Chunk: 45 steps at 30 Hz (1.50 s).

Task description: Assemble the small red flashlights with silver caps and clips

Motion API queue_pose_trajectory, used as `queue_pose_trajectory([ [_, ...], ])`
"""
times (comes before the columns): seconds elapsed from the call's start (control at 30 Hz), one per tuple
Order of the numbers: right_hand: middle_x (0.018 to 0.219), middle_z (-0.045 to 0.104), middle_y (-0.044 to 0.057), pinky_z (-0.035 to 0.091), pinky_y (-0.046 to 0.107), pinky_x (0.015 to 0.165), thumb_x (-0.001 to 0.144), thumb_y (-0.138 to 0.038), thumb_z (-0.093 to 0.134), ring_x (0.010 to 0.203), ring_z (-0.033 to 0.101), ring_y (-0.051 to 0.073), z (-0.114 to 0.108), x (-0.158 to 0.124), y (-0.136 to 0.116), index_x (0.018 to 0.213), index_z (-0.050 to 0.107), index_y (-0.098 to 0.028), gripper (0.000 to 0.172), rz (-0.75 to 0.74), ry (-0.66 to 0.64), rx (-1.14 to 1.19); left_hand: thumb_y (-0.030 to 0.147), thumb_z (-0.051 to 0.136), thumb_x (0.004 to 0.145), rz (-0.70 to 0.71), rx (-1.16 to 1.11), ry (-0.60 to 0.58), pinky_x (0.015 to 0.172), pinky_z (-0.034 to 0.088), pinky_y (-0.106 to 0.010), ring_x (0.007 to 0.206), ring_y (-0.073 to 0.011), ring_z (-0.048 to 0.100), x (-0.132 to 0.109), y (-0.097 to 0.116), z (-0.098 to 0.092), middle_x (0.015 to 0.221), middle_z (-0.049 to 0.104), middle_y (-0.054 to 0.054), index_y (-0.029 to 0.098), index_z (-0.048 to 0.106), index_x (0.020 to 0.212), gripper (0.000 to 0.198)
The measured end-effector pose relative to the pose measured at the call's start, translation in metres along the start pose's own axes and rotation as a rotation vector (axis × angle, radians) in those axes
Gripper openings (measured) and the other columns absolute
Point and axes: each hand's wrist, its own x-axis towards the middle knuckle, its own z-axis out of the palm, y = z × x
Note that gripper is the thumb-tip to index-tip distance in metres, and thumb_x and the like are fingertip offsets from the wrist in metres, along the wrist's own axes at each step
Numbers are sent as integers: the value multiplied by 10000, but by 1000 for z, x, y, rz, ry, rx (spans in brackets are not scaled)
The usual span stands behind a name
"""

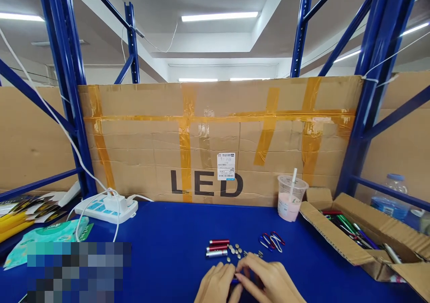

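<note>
My left hand (217, 283) is at the bottom middle, fingers curled round a small blue tube-like piece (234, 282), mostly hidden. Beside it, my right hand (267, 279) bends over the same spot with thumb and fingertips pinched close together; what they grip is too small to make out. Just beyond the hands lie two short red metal tubes (219, 242) and a silver one (217, 253). Several button cells (237, 250) are scattered to the right of these. Farther right are several wire clips (273, 241) in red, blue and white.
At right stands an open cardboard box (331, 239) of coloured tubes, near a plastic cup (291, 198) with a straw. A power strip (107, 208) with white cables and a teal packet (50, 236) are at left. A cardboard sheet (151, 160) walls the back between blue posts.
</note>
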Motion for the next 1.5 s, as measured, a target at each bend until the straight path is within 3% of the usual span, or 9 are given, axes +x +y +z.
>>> queue_pose_trajectory([
  [0.07,757,608,-23,390,172,536,897,-303,435,588,558,85,1,1,-7,848,540,-218,143,31,-23,35,195,389,843,-44,-116,-42,810,479,-321,875,-195,603,1,6,-11,959,637,-60,186,519,966,179],
  [0.27,767,556,-15,387,157,514,882,-278,431,561,505,69,6,2,-23,842,534,-203,133,80,-97,153,57,367,708,-113,-276,-70,820,460,-313,804,-167,567,4,19,-25,832,620,-50,165,501,793,192],
  [0.6,836,542,4,417,149,553,872,-281,433,604,514,67,12,1,-16,835,525,-192,133,117,-89,249,130,366,775,-98,-291,-19,818,469,-364,817,-199,586,6,13,-17,881,643,-82,153,563,848,212],
  [0.73,891,538,5,423,151,571,882,-300,433,616,530,60,10,2,-19,865,525,-199,137,129,-77,260,151,393,792,-106,-279,34,861,469,-349,910,-199,588,4,12,-16,961,644,-85,173,591,980,274],
  [0.97,940,553,10,411,173,537,911,-357,406,533,503,47,-3,2,-7,939,553,-214,206,140,-31,152,235,405,866,-166,-374,119,877,470,-336,989,-190,575,7,18,-25,1044,629,-75,198,587,1027,246],
  [1.23,969,588,39,441,179,568,924,-341,400,577,540,71,-3,-2,2,1093,538,-228,245,35,-4,98,264,409,892,-224,-450,109,907,436,-325,1005,-175,556,12,20,-40,1041,618,-53,199,570,986,198],
  [1.43,936,605,42,442,157,493,904,-347,451,507,539,58,-6,-2,5,1066,552,-216,232,-12,96,17,237,415,884,-128,-458,44,841,460,-289,927,-163,575,7,22,-37,985,627,-53,191,577,978,193],
  [1.5,922,610,47,466,145,555,911,-330,440,611,595,75,-8,0,6,1048,572,-213,223,-54,129,5,233,414,886,-111,-478,58,829,461,-278,919,-158,573,8,24,-39,983,626,-51,196,579,1004,206],
])
